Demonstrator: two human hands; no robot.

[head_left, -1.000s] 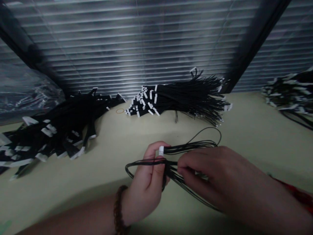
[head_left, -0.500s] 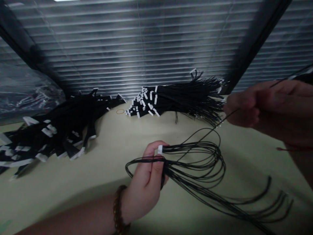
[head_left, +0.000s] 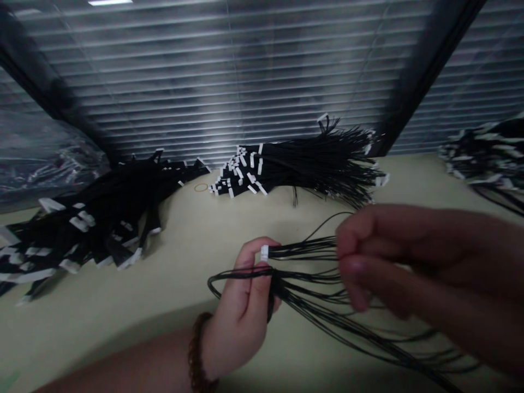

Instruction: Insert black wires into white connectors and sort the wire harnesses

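Note:
My left hand [head_left: 248,308] is closed around a black wire bundle [head_left: 305,297], with a small white connector [head_left: 265,253] between its thumb and forefinger. Several thin wires run from the connector to the right, and a loop of them bends out left past the fingers. My right hand [head_left: 393,267], slightly blurred, is over the looped wires at the right, its thumb and fingertips drawn together. Whatever lies between those fingertips is hidden. Loose wire ends trail toward the lower right, partly behind the right hand.
Against the window blinds [head_left: 213,82] lies a pile of black cables with white connectors [head_left: 303,164]. Another cable heap [head_left: 106,213] is at left, by a clear plastic bag [head_left: 45,158]. A third heap [head_left: 487,153] sits far right. A rubber band [head_left: 201,188] lies on the pale table [head_left: 172,262].
My right hand has moved down and left from the upper right, where it drew a single wire taut, to the looped wires. My left hand has barely moved.

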